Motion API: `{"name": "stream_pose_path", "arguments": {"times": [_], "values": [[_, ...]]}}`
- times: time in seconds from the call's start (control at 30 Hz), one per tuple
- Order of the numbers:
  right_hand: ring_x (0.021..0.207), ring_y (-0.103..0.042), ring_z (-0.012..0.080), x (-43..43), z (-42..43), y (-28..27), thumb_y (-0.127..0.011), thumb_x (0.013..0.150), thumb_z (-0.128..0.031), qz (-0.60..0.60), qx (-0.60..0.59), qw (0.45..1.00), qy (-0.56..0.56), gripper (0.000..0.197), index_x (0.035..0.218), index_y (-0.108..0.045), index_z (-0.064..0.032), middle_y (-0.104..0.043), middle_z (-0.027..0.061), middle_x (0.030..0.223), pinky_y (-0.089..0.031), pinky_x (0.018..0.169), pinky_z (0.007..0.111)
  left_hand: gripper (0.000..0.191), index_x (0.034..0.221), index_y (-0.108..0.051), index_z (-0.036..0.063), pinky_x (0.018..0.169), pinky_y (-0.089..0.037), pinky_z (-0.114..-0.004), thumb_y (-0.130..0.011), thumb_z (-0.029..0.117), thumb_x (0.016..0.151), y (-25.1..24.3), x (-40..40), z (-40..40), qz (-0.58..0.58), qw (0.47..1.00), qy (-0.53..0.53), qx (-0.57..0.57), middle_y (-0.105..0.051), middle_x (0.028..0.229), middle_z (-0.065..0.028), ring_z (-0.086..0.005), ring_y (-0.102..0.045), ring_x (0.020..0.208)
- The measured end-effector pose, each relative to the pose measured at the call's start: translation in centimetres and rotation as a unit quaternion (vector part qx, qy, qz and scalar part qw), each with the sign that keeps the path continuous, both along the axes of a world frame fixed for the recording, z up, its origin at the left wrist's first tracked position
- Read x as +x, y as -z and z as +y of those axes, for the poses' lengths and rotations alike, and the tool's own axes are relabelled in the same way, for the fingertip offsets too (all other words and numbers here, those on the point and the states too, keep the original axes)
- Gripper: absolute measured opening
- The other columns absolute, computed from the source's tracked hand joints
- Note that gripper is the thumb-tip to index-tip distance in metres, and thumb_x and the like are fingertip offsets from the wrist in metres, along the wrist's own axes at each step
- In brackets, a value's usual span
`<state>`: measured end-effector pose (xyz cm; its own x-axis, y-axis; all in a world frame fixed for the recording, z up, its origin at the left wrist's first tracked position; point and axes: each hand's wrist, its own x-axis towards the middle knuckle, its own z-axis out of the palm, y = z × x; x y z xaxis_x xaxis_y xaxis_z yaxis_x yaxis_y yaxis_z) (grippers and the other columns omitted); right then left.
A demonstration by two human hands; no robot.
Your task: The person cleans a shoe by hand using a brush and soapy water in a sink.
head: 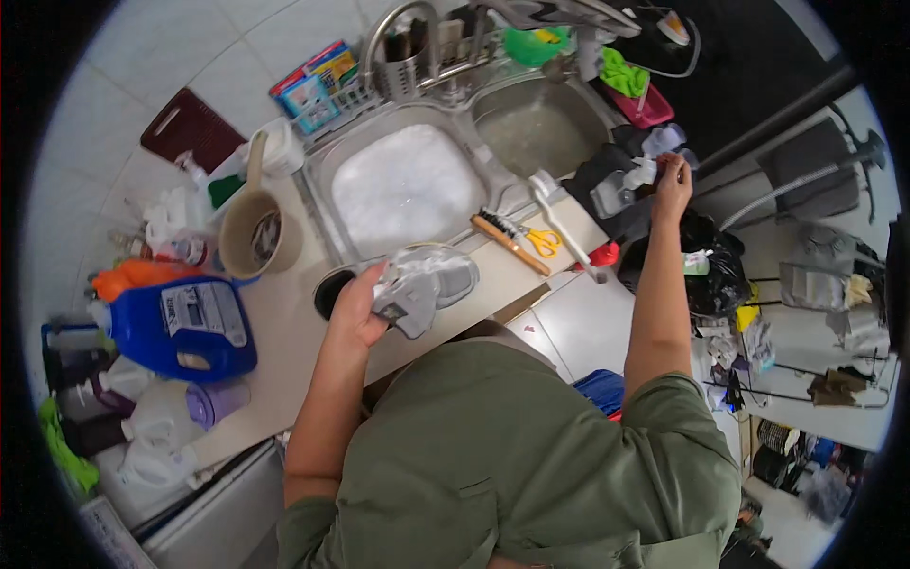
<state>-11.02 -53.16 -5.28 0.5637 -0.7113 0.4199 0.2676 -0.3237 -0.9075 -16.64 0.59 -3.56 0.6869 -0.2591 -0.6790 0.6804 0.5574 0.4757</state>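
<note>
My left hand [357,307] grips a grey shoe [416,295] by its heel end, just above the counter's front edge. White foam lies on the shoe's upper, and its dark opening faces left. At the right, my right hand [673,186] has its fingers curled beside the white top of a clear plastic bottle [613,193]. Whether the fingers close on that top is not plain. Between the hands, a wooden-handled brush [513,245], yellow-handled scissors [543,242] and a long white-handled brush [565,226] rest on the counter.
The left sink basin [334,220] holds white suds; the right basin [490,114] has cloudy water under the faucet [370,43]. A beige dipper [238,249] and a blue detergent jug [153,334] stand left. A black plastic bag [714,277] sits at right.
</note>
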Motion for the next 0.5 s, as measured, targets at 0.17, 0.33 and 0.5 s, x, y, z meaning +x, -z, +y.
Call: {"name": "stream_pose_path", "arguments": {"times": [0.17, 0.33, 0.5], "values": [[0.099, -0.058, 0.0172, -0.1, -1.1, 1.2, -0.043, 0.099, -0.043, 0.002, 0.027, 0.997, -0.065, 0.049, 0.11, -0.061, 0.0022, -0.063, 0.0087, 0.104, -0.044, 0.089, 0.031, 0.048, 0.122, -0.05, -0.0029, 0.093, -0.047, -0.044, -0.053, 0.036, 0.095, -1.7, -0.3, -0.1, 0.023, 1.0, 0.002, -0.02, -0.058, 0.119, -0.0174, -0.0292, -0.057, 0.109], [0.09, -0.059, 0.0201, -2.7, 4.7, -6.2, -0.052, 0.097, -0.023, 0.004, -0.233, 0.949, 0.212, 0.029, 0.106, -0.061, 0.0037, -0.062, 0.0138, 0.101, -0.046, 0.083, 0.032, 0.052, 0.121, -0.05, -0.0048, 0.095, -0.045, -0.042, -0.047, 0.041, 0.096, -2.1, -0.6, 0.1, 0.005, 0.998, -0.009, -0.062, -0.059, 0.116, -0.0181, -0.03, -0.058, 0.106], [0.08, -0.059, 0.0262, -5.4, 21.9, -5.0, -0.066, 0.085, -0.016, 0.263, -0.323, 0.897, -0.148, 0.022, 0.102, -0.06, -0.0034, -0.058, 0.0167, 0.093, -0.048, 0.072, 0.033, 0.054, 0.125, -0.047, -0.0047, 0.101, -0.04, -0.044, -0.044, 0.042, 0.097, 0.1, 0.1, 1.1, -0.013, 0.993, 0.02, -0.12, -0.055, 0.125, -0.0185, -0.0307, -0.054, 0.113]]}}
